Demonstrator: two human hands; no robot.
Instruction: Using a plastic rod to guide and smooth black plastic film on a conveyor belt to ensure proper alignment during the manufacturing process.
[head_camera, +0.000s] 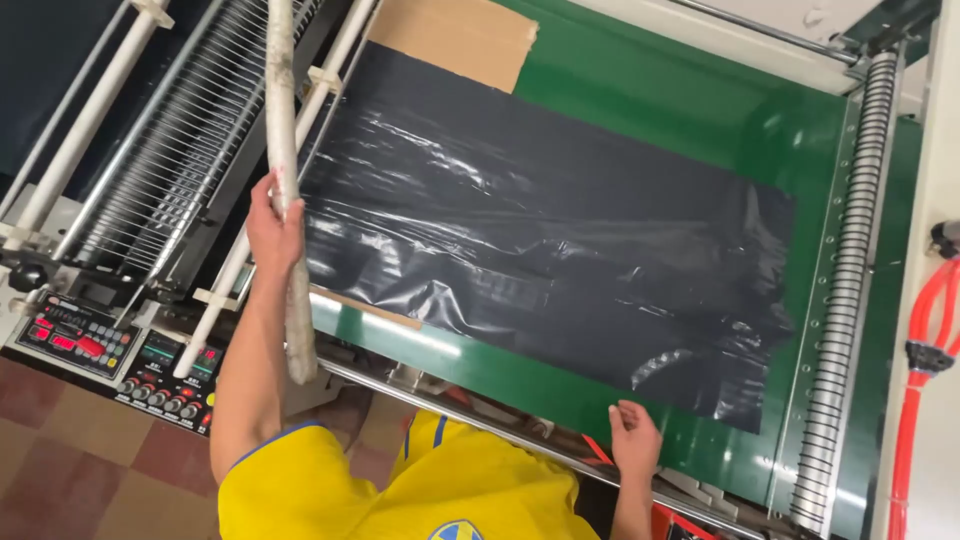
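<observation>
left hand (272, 225) grips pale rod (285, 190) | right hand (634, 438) on green table (690, 110) edge, touching black film (540, 230)

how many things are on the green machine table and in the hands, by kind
black plastic sheet stack: 1
brown cardboard piece: 1
long pale stick, gripped by the left hand: 1
Total: 3
The right hand holds nothing; it rests at the near edge of the green table.

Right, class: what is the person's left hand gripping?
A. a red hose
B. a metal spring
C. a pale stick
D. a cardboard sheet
C: the left hand is closed around a pale stick, beside the black plastic sheet.
</observation>
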